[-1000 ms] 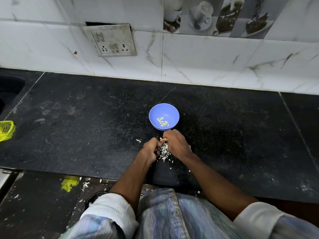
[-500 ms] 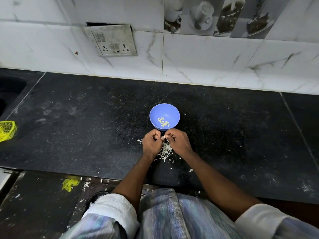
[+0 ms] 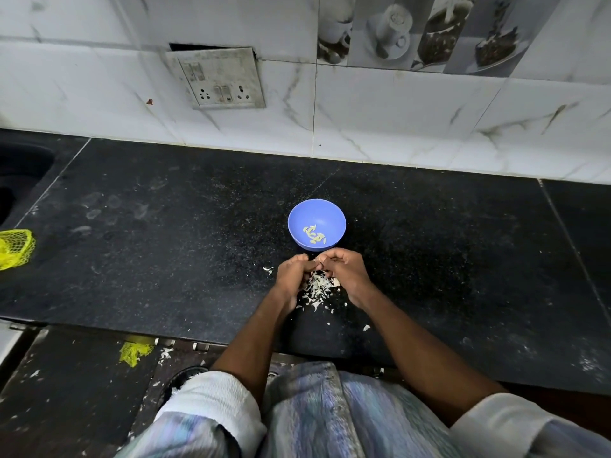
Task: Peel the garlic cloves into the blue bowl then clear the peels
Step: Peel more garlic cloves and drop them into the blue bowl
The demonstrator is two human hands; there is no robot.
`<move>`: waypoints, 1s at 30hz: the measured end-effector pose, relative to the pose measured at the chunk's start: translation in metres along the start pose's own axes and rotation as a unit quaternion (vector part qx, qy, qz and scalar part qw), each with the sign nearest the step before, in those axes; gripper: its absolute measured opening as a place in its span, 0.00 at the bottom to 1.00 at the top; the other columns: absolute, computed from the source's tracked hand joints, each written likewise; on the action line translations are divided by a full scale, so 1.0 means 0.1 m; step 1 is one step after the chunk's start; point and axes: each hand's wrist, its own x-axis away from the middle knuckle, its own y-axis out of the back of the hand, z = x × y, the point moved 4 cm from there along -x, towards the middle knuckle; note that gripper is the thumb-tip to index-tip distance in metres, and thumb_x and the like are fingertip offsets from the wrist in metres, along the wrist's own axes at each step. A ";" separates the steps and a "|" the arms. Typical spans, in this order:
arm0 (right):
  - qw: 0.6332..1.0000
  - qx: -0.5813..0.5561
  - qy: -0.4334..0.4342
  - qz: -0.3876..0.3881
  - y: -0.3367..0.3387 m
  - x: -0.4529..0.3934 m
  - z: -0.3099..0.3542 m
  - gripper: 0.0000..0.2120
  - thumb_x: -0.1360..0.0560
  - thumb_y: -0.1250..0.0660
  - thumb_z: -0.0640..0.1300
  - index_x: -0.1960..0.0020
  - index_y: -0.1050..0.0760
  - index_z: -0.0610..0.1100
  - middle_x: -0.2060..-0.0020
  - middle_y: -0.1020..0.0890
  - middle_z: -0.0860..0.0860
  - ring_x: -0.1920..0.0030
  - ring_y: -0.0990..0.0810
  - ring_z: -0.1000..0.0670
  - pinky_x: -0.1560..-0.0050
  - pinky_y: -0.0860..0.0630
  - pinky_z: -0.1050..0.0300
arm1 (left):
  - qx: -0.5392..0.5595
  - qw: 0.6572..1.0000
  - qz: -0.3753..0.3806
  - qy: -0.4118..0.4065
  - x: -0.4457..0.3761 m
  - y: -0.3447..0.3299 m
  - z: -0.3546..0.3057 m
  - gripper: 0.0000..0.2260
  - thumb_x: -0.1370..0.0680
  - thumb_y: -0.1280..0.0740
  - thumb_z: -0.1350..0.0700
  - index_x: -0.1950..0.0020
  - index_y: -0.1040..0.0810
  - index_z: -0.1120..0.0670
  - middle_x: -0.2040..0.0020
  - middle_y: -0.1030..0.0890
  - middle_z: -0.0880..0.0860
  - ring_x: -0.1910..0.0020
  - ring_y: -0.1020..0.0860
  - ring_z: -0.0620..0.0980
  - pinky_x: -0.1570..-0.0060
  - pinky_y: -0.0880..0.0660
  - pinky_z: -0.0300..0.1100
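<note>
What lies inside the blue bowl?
Inside the blue bowl, several pale peeled garlic cloves lie at its bottom. Nothing covers them; the near rim hides a sliver of the inside.

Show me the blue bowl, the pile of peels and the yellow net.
blue bowl [image 3: 325, 209]: head view, bare inner wall.
pile of peels [image 3: 318, 286]: head view, middle of heap.
yellow net [image 3: 15, 247]: head view, mesh middle.

Domestic kitchen: black granite surface [image 3: 165, 246], marble-patterned wall tiles [image 3: 396, 120], coffee-cup decorative tiles [image 3: 413, 31], sink edge [image 3: 20, 173].

Blue bowl [image 3: 316, 213] — just beyond hands
</note>
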 end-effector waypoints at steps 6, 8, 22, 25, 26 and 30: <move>1.000 0.008 -0.013 -0.009 -0.01 0.00 -0.05 0.05 0.19 0.33 0.35 0.49 0.19 0.33 0.62 0.16 0.46 0.67 0.21 0.60 0.64 0.25 0.65 | 0.022 0.999 0.016 0.019 0.06 -0.03 -0.04 0.10 0.23 0.31 0.65 0.55 0.22 0.50 0.62 0.17 0.50 0.70 0.31 0.41 0.73 0.37 0.34; 1.000 0.009 -0.018 -0.011 -0.01 -0.01 -0.05 0.06 0.19 0.33 0.35 0.49 0.19 0.34 0.63 0.16 0.46 0.66 0.21 0.59 0.64 0.25 0.65 | 0.003 1.000 0.006 -0.002 0.08 -0.04 -0.05 0.08 0.24 0.30 0.65 0.53 0.19 0.51 0.60 0.16 0.52 0.70 0.29 0.41 0.72 0.36 0.35; 0.998 -0.036 -0.053 -0.021 -0.04 0.01 -0.08 0.08 0.19 0.35 0.37 0.54 0.19 0.39 0.64 0.16 0.46 0.60 0.20 0.51 0.60 0.24 0.58 | -0.083 0.988 -0.023 -0.130 0.16 -0.06 -0.12 0.07 0.23 0.32 0.66 0.52 0.15 0.58 0.63 0.16 0.55 0.63 0.18 0.50 0.58 0.21 0.40; 0.995 -0.059 -0.075 -0.036 -0.01 -0.02 -0.12 0.08 0.18 0.35 0.37 0.53 0.19 0.38 0.63 0.16 0.45 0.60 0.20 0.49 0.60 0.23 0.56 | -0.240 0.945 -0.036 -0.219 0.13 -0.01 -0.11 0.06 0.25 0.24 0.56 0.52 0.14 0.46 0.60 0.14 0.47 0.60 0.15 0.49 0.54 0.17 0.47; 0.994 -0.070 -0.080 -0.036 -0.01 -0.02 -0.14 0.08 0.18 0.34 0.37 0.54 0.18 0.39 0.63 0.16 0.45 0.61 0.20 0.49 0.60 0.24 0.56 | -0.284 0.926 -0.050 -0.242 0.14 0.00 -0.11 0.05 0.26 0.23 0.53 0.52 0.14 0.43 0.60 0.14 0.44 0.61 0.15 0.47 0.56 0.17 0.46; 0.991 -0.104 -0.087 -0.021 -0.02 -0.01 -0.15 0.07 0.19 0.33 0.36 0.53 0.18 0.37 0.64 0.16 0.46 0.64 0.21 0.52 0.63 0.25 0.59 | -0.380 0.872 -0.122 -0.285 0.20 0.02 -0.18 0.03 0.26 0.23 0.50 0.54 0.13 0.43 0.60 0.15 0.38 0.61 0.17 0.39 0.58 0.18 0.45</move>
